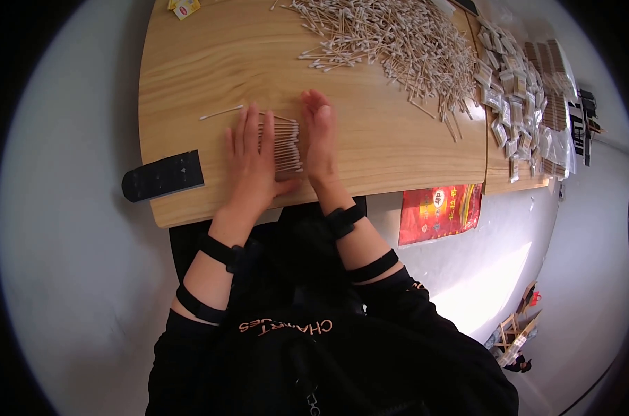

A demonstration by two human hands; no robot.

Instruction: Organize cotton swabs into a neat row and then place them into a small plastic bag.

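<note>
A row of cotton swabs (287, 147) lies side by side on the wooden table, between my two hands. My left hand (251, 163) rests flat over the left ends of the row, fingers stretched out and slightly spread, hiding those ends. On the other side, my right hand (319, 142) stands on its edge close to the white right-hand tips, its fingers somewhat bent and nothing seen in them. Whether it touches the tips I cannot tell. One single cotton swab (221, 112) lies apart, just beyond the left fingertips.
A large loose heap of cotton swabs (405, 45) covers the table's far right. Beyond it, small clear packets (512, 97) are piled up. A black flat object (163, 176) overhangs the left table edge (148, 201). A red printed bag (439, 213) hangs below the front edge.
</note>
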